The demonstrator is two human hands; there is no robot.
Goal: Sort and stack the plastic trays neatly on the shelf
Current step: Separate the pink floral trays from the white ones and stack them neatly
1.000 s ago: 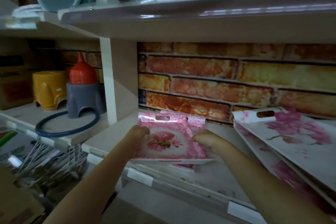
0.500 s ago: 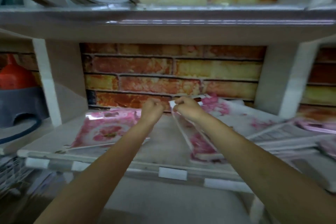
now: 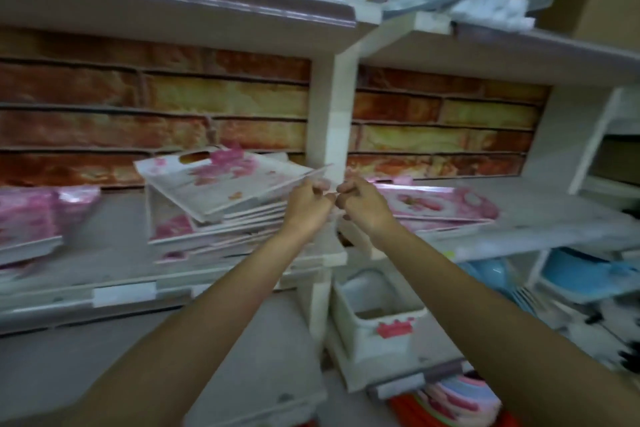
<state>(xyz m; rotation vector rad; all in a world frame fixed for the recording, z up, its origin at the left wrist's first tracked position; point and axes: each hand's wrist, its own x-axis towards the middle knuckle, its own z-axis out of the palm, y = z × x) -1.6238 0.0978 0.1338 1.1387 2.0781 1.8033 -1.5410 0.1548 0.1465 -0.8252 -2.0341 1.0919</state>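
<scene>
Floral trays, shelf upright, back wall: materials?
Floral trays: likely hard plastic or melamine, glossy white with printed pink blossoms; thin rigid rims, moulded handle slot. Shelf upright: matte off-white, looks like painted or laminated board, though blur leaves that open. Back wall: brick pattern in red and yellow, flat-looking; possibly printed wallpaper or panel rather than real brick, cannot say for sure.

Motion blur smears the whole view, so the finger grip of the left hand (image 3: 306,206) and right hand (image 3: 362,206) cannot be told, the leaning tray (image 3: 221,189) hides the pile (image 3: 207,236) beneath, and the left edge crops the pink trays (image 3: 27,222).
</scene>
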